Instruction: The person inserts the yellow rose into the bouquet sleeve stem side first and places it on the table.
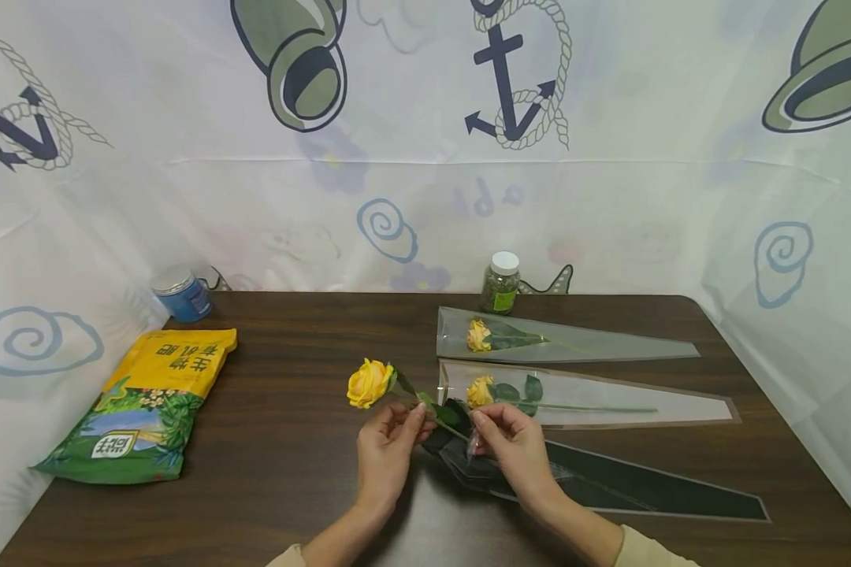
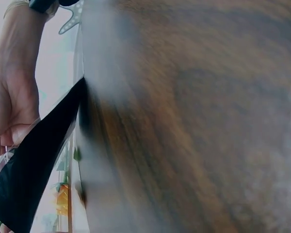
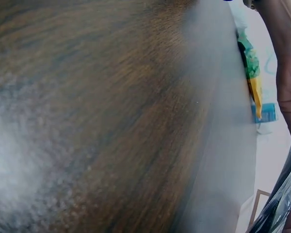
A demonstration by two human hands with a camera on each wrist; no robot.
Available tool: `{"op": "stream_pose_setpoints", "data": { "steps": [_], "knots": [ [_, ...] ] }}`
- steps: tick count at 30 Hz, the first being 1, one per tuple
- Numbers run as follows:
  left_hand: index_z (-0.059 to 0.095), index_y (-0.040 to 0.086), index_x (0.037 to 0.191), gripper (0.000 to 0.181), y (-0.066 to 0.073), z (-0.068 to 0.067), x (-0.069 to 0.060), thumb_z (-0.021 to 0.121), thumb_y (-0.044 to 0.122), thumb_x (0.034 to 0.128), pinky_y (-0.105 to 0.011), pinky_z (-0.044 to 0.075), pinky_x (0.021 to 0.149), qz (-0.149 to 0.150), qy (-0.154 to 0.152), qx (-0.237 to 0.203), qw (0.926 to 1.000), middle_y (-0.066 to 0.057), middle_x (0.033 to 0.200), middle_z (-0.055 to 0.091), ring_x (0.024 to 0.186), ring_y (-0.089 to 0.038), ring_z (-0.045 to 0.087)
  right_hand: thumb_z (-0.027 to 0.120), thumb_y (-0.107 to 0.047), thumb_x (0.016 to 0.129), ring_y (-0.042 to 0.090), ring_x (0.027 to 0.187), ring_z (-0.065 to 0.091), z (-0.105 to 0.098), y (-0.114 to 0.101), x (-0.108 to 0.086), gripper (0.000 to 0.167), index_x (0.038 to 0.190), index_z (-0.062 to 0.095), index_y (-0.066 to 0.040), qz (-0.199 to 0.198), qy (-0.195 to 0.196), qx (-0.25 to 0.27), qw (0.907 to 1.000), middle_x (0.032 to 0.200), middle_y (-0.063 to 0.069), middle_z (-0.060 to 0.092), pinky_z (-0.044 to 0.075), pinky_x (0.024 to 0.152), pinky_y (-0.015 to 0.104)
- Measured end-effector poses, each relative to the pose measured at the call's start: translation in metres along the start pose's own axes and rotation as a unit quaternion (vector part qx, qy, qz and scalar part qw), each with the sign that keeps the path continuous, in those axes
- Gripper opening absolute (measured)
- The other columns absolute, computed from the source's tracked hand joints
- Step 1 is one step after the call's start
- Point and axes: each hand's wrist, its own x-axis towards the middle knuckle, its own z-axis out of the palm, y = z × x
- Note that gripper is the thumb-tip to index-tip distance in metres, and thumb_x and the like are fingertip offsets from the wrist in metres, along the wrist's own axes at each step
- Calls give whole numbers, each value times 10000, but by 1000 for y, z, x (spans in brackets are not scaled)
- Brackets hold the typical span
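Observation:
In the head view my left hand (image 1: 392, 449) pinches the stem of a yellow rose (image 1: 370, 383), whose bloom points left beyond the fingers. Close beside it, my right hand (image 1: 516, 451) pinches the clear edge at the mouth of a black flower sleeve (image 1: 670, 482). The rose's stem runs into that mouth, and the lower stem is hidden. The sleeve tapers to the right, lying on the table. A hand (image 2: 14, 104) and the black sleeve (image 2: 36, 158) appear in the left wrist view. Part of a hand (image 3: 289, 92) and clear film (image 3: 283, 204) show in the right wrist view.
Two sleeves, a grey one (image 1: 631, 347) and a white one (image 1: 698, 408), each hold a yellow rose behind the black sleeve. A green-lidless-looking jar with white cap (image 1: 503, 282) stands behind them. A yellow-green bag (image 1: 142, 405) and blue jar (image 1: 184, 295) sit left on the brown table (image 1: 291, 339).

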Motion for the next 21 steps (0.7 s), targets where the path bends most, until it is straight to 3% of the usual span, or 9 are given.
{"op": "stream_pose_setpoints", "data": {
  "steps": [7, 18, 21],
  "knots": [
    [597, -125, 849, 195, -1, 4, 0, 701, 38, 828, -256, 570, 623, -230, 59, -54, 9997, -194, 862, 673, 637, -95, 667, 613, -73, 903, 74, 597, 589, 1, -1, 1, 172, 940, 613, 95, -46, -32, -122, 9999, 715, 3, 570, 547, 581, 244],
    [642, 1, 822, 205, -5, 6, -5, 766, 160, 786, -192, 516, 528, 73, -212, 958, 9951, -97, 687, 684, 579, -61, 643, 604, -79, 911, 86, 586, 569, 6, -7, 3, 175, 932, 614, 94, -150, -132, -247, 9995, 692, 12, 569, 535, 567, 237],
    [643, -15, 894, 207, -5, 5, -6, 727, 162, 826, -213, 547, 593, 99, -395, 866, 9954, -114, 736, 697, 632, -78, 664, 599, -71, 913, 83, 584, 563, 5, -8, 4, 167, 932, 614, 95, -210, -76, -286, 9993, 698, 4, 570, 530, 564, 234]
  ]
}}
